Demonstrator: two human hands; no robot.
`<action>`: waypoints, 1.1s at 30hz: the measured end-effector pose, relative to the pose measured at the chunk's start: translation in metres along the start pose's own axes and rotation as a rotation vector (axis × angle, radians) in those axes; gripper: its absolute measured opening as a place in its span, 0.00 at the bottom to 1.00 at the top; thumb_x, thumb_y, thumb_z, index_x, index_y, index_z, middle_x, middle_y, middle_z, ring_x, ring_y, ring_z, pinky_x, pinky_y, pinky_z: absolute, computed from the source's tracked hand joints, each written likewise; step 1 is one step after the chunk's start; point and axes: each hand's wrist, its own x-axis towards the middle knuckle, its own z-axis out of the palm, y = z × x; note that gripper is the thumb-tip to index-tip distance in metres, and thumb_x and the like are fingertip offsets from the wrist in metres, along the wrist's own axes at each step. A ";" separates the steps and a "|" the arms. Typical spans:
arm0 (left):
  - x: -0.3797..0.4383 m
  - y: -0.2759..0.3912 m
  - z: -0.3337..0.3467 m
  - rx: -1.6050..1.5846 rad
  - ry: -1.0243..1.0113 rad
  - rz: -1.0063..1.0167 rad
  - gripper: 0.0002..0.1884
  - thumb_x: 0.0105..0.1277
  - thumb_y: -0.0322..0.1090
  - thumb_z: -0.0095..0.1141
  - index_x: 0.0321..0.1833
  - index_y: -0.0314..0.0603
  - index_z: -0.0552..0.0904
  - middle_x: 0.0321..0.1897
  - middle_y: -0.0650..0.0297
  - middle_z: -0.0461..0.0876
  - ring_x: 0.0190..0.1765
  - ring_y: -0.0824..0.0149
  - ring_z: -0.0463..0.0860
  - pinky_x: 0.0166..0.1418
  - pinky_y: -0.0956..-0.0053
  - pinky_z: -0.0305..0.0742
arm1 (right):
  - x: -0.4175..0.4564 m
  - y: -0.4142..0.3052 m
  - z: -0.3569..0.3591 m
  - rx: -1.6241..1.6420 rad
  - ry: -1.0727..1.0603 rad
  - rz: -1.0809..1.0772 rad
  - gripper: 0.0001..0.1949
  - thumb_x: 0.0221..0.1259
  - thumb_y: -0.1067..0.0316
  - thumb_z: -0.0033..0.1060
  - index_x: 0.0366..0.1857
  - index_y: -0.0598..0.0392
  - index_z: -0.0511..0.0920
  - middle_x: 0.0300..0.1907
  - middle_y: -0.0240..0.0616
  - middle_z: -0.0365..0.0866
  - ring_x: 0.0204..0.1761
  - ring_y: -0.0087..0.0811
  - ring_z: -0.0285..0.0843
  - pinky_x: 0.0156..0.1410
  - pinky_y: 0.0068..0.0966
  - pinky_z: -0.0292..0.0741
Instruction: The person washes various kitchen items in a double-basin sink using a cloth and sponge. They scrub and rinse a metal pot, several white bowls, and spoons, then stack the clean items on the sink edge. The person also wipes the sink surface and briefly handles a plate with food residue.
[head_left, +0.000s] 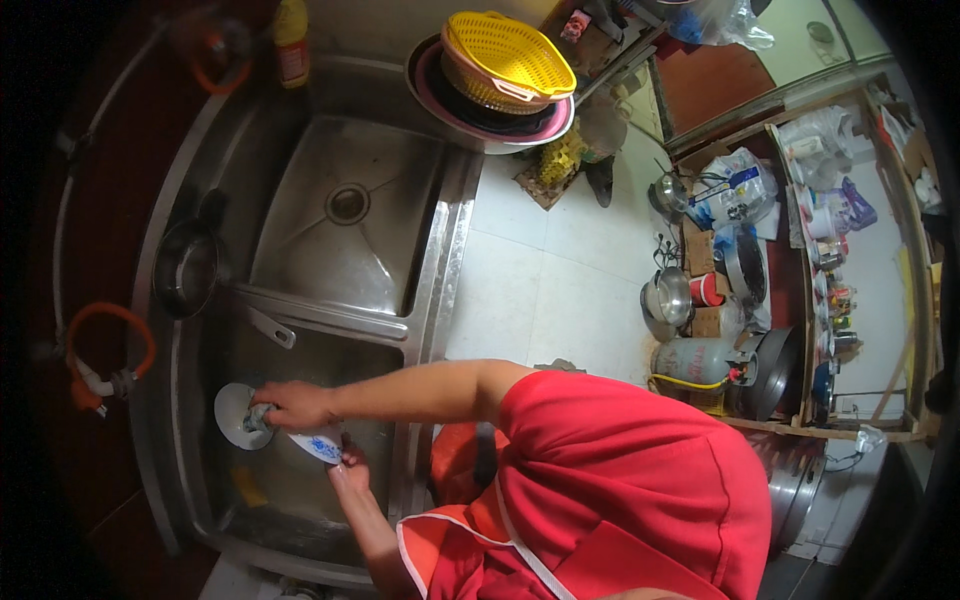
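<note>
My right hand (298, 403) reaches into the near sink basin (367, 375), its fingers closed on a greyish wadded cloth or scrubber (259, 418). That wad is against the inside of a white bowl (231, 409), which tilts in the basin. Closer to me, my left hand (355, 471) grips the rim of another white bowl with a blue floral pattern (321, 445). Part of this second bowl is hidden behind my right hand. A yellow cloth or sponge (249, 486) lies on the basin floor, in what looks like shallow water.
A metal utensil handle (271, 327) projects over the basin beside the divider. On the back ledge sits a dark metal pan (187, 268). The second basin (352, 255) adjoins. Yellow colander (517, 52) and basins are stacked at its end, opposite a yellow bottle (292, 45). A gas cylinder (694, 363) stands behind.
</note>
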 end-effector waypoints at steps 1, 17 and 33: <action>0.001 0.000 -0.004 -0.001 0.058 0.020 0.11 0.68 0.36 0.47 0.46 0.36 0.76 0.31 0.55 0.77 0.21 0.73 0.69 0.22 0.80 0.68 | 0.006 0.003 -0.005 0.078 -0.040 0.100 0.23 0.59 0.58 0.48 0.57 0.56 0.71 0.56 0.51 0.73 0.55 0.46 0.73 0.59 0.38 0.70; 0.032 0.006 0.015 0.349 -0.015 0.268 0.08 0.67 0.36 0.47 0.40 0.42 0.77 0.28 0.66 0.77 0.29 0.74 0.75 0.32 0.79 0.72 | -0.051 0.057 0.030 0.743 0.302 0.795 0.20 0.69 0.52 0.39 0.42 0.58 0.78 0.38 0.41 0.80 0.39 0.29 0.76 0.44 0.31 0.75; -0.002 0.008 0.035 0.853 0.530 1.011 0.16 0.60 0.24 0.54 0.51 0.32 0.73 0.45 0.56 0.80 0.47 0.64 0.78 0.55 0.70 0.71 | -0.036 0.053 0.024 1.097 0.201 0.767 0.23 0.71 0.50 0.41 0.58 0.57 0.72 0.55 0.39 0.77 0.53 0.32 0.75 0.60 0.33 0.71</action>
